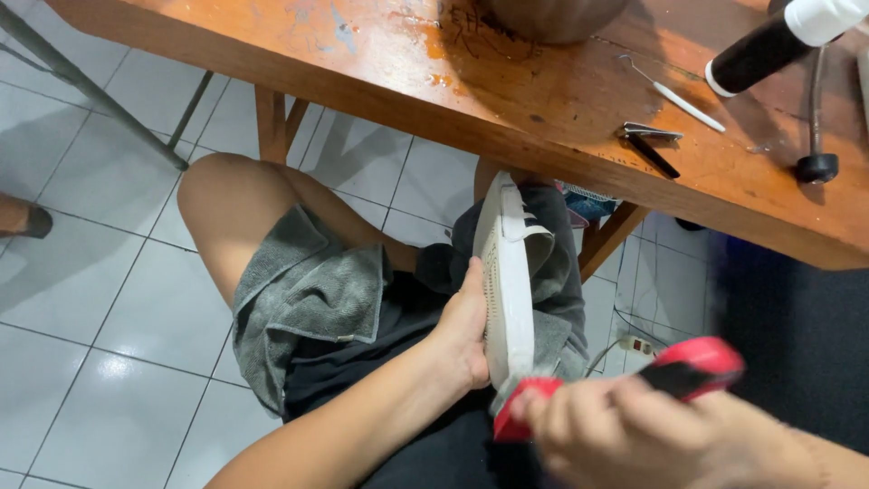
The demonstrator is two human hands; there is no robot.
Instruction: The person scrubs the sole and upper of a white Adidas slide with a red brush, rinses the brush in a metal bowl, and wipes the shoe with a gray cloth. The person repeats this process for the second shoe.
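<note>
A white shoe (505,290) stands on its edge in the person's lap, with its pale sole turned up to the camera. It has small dots all over the sole and dark stripes on its side. The toe end points up at the counter (380,63) and the heel end is down near the hands.

The left hand (463,330) holds the shoe from the side. Its fingers are wrapped round the shoe, with the thumb lying along the sole's edge.

The right hand (634,435) is low in the picture and blurry. Its fingers are closed round a red and black tool (674,371). The red front end of the tool is right at the heel end of the shoe; I cannot tell if they touch.

A grey towel (303,303) lies over the person's legs, under the shoe. One bare knee sticks out on the left. Under everything is a floor of white tiles (100,362).

Above the lap is the wooden counter, brown and scratched. On it lie a small metal clip (650,133), a thin white-handled tool (674,92) and a black and white bottle (769,41) on its side. A black knob (816,167) on a thin rod sits near the right end.
</note>
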